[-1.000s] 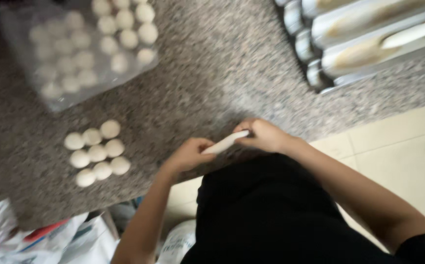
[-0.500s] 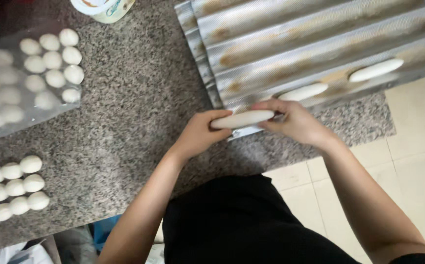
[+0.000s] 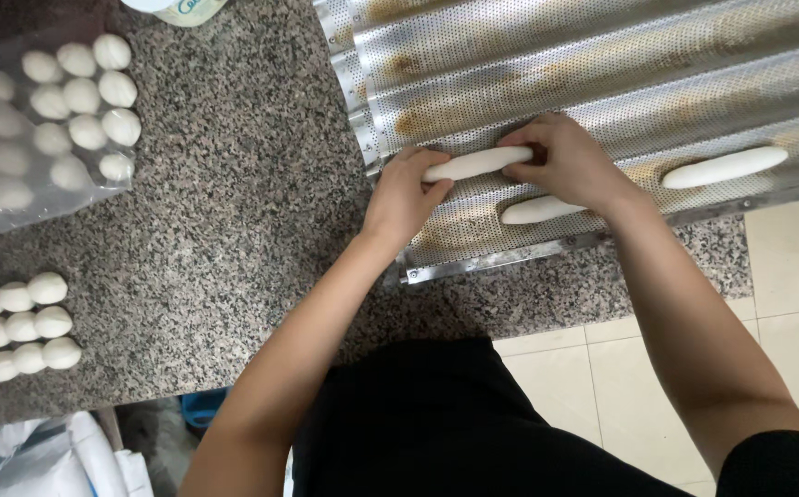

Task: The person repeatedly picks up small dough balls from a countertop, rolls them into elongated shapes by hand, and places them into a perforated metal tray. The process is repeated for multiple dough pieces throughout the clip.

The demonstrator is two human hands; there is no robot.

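1. Dough balls (image 3: pixel 22 327): nine, in three touching rows on our granite counter (image 3: pixel 224 230), at 9 o'clock.
2. Covered tray (image 3: pixel 40 120): more dough balls under clear plastic, at 10 o'clock.
3. Cup (image 3: pixel 178 7): only its base shows, at 11 o'clock, top edge.
4. Left hand (image 3: pixel 404 193): our fingers curl around the left end of the dough stick (image 3: pixel 477 163), thumb below it.
5. Dough stick: long, white, held level between both our hands over the near-left part of the pan (image 3: pixel 602 55); whether it touches the pan we cannot tell.
6. Right hand (image 3: pixel 565 166): fingers bent, pinching the stick's right end.
7. Second stick (image 3: pixel 539 211): lies in the nearest channel, just below our right hand.
8. Third stick (image 3: pixel 724 167): same channel, at 3 o'clock.
9. Pan: perforated, corrugated metal, at 1 o'clock.
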